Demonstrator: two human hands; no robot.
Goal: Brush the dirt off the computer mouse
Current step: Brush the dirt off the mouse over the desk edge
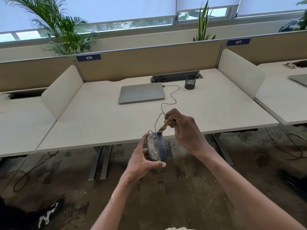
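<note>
My left hand (pixel 142 161) grips a dark grey wired computer mouse (pixel 157 146), held in the air just in front of the desk's near edge. Pale dirt covers the mouse's left half; its right half looks darker and cleaner. My right hand (pixel 184 130) holds a small wooden-handled brush (pixel 164 125), bristles touching the mouse's front end by the scroll wheel. The thin black mouse cable (pixel 172 97) runs up across the desk to a closed silver laptop (pixel 142 92).
The white desk (pixel 99 123) has beige side dividers and a back panel labelled 476. A black mesh pen cup (pixel 190 81) stands beside the cable tray. Below me is a dark stained floor (pixel 182 188) with pale specks, loose cables and a shoe (pixel 48 214) at lower left.
</note>
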